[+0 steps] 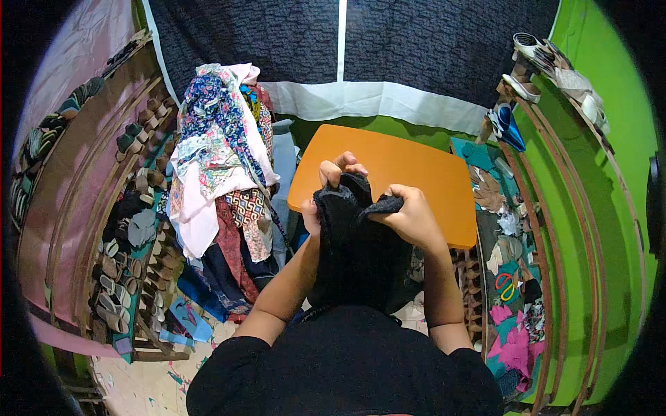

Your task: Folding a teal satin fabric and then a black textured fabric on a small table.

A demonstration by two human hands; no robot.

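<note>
holds black cloth [338, 206] in half-curled fingers of the left hand [331, 174], pinching its folded edge with tight fingers of the right hand [412, 213].

My two hands [330, 175] [413, 218], one black cloth [336, 211] in them, one orange worktop [395, 156] beyond, one clothes pile [218, 149] leftward

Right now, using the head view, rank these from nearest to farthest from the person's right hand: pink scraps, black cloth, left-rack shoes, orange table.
1. Black cloth: in the right hand.
2. Orange table: just beyond it.
3. Pink scraps: lower right.
4. Left-rack shoes: far left.
</note>
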